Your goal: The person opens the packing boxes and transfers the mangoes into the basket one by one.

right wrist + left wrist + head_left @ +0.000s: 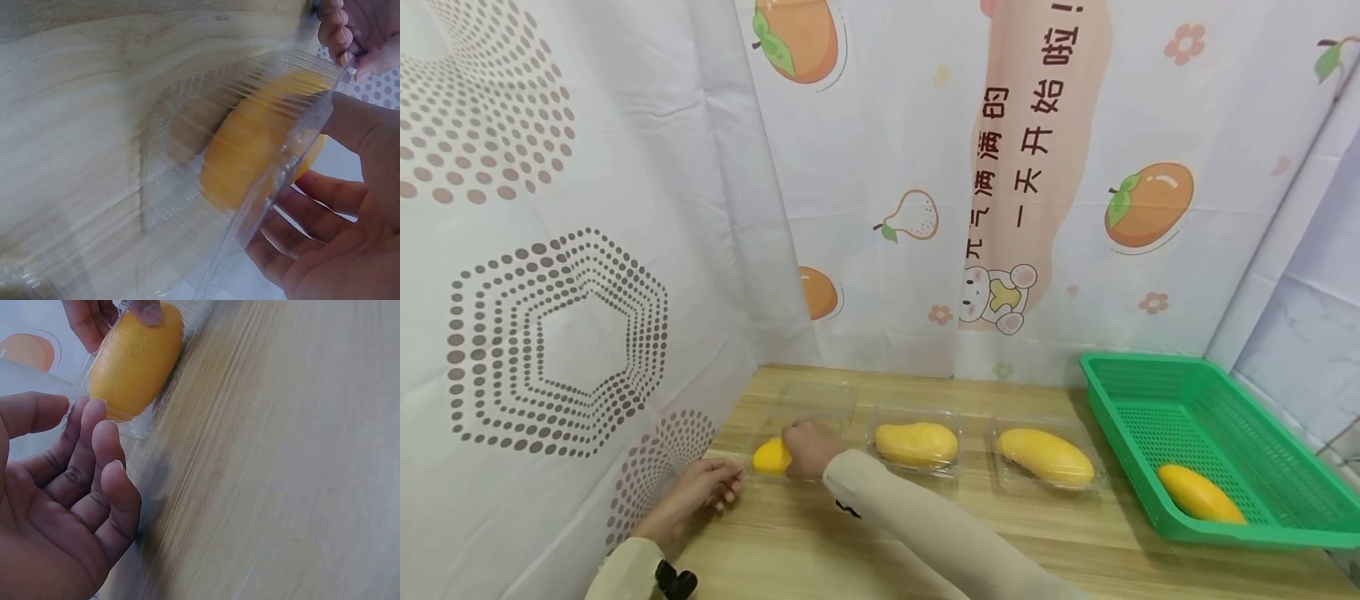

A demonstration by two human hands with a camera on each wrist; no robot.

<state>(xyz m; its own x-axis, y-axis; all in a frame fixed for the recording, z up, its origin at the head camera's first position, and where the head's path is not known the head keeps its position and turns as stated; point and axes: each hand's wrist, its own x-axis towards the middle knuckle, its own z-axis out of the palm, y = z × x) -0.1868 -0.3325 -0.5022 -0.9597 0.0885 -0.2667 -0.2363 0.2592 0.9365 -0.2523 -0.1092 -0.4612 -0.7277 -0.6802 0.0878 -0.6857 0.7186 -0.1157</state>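
At the left of the table, my right hand point(811, 448) grips a yellow mango point(771, 457), thumb on one side and fingers on the other. That mango sits in a clear plastic box point(181, 206), whose ribbed wall shows in front of it in the right wrist view. My left hand point(69, 487) pinches the box's near left corner between thumb and forefinger, the other fingers loosely curled. The open lid point(816, 398) lies back toward the curtain. To the right, a second mango point(916, 443) and a third mango point(1047, 457) each rest in a clear box.
A green plastic basket point(1131, 467) with perforated sides stands at the table's right, one mango point(1201, 495) inside it. Printed curtains point(880, 308) hang behind and along the left edge of the wooden table point(820, 550).
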